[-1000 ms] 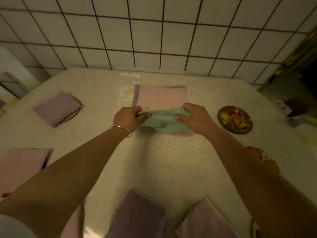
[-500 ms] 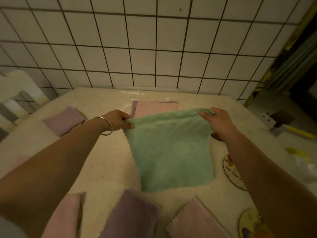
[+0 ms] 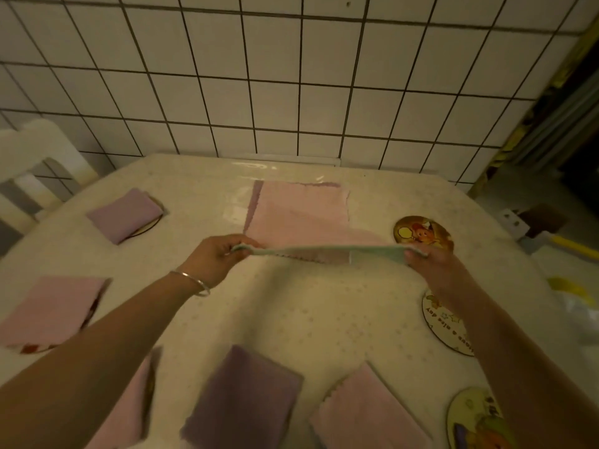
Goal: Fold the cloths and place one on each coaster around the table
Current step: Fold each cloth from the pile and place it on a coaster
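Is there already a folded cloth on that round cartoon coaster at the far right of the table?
No, the far right coaster lies bare, its cartoon picture fully showing, while the green cloth is held stretched between both hands.

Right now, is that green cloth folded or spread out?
Cannot tell. The green cloth is stretched taut between the left hand and right hand, seen edge-on as a thin strip.

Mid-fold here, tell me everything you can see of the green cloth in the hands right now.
The green cloth is a pale mint, fuzzy-looking cloth with a zigzag-cut edge. It is stretched taut into a thin horizontal band above the table, seen almost edge-on, so its folds cannot be counted. The left hand pinches its left end and the right hand pinches its right end. It hangs in front of the flat pink cloth; whether it touches that cloth cannot be told.
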